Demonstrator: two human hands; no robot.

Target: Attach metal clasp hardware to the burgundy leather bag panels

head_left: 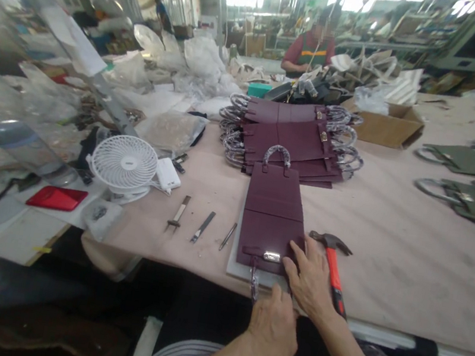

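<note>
**Bag flat at the tabletop edge: risks, surface, room**

Position: burgundy bag lies flat on a white board at 6 o'clock, closest to the person. Its metal clasp faces up near the close edge.

Grips:
- Right hand: fully open, fingers spread, palm flat on the bag's corner at 5 o'clock. It holds nothing.
- Left hand: curled at the tabletop edge against the plastic-wrapped near handle. Its fingers are hidden, so I cannot tell whether it has closed on the handle.

Risks (judgement):
- The bag and the board both overhang or meet the edge. A pull on the handle while the flat palm eases off could slide the bag off the board.
- A claw hammer lies just beside the right wrist at 3 o'clock. A knock from the forearm could push it onto the leather or the clasp and mark them.
- Three small hand tools lie at 9 o'clock, well clear of the bag.

Surface: the tabletop is pale pink, worn and smudged.
- 12 o'clock: a stack of burgundy bags.
- 1 o'clock: a cardboard box.
- 2 o'clock: olive-green bags.
- 10 o'clock: a white desk fan and a red phone.

Room: a workshop lit by bright ceiling strips, with plastic bags heaped on the left. A co-worker sits at the far end.
</note>
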